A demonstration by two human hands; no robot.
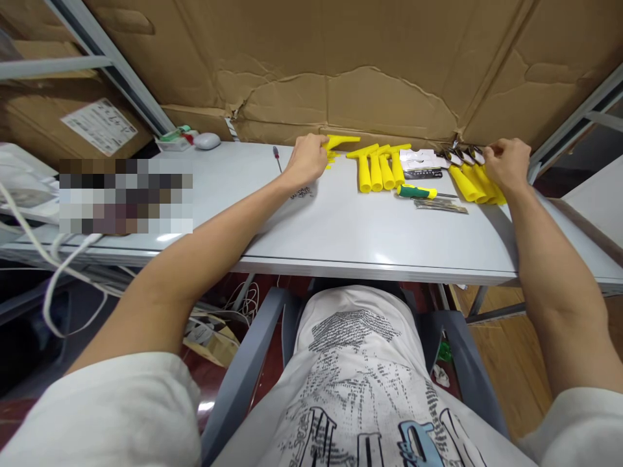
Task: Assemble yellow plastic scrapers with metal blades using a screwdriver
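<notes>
My left hand is closed on a yellow plastic T-shaped handle at the back of the table; its palm hides the handle's near end. Smaller yellow pieces lie just under those fingers. At the far right, my right hand has its fingers pinched at the black top of the last yellow handle in a row. Beside it are several more yellow handles with black tops, laid side by side. Between the hands lie several plain yellow T-shaped handles.
A green-and-yellow screwdriver lies by thin metal strips and a white-and-black packet. Small screws and a thin screwdriver are near my left forearm. Cardboard stands behind the table. White cables hang left.
</notes>
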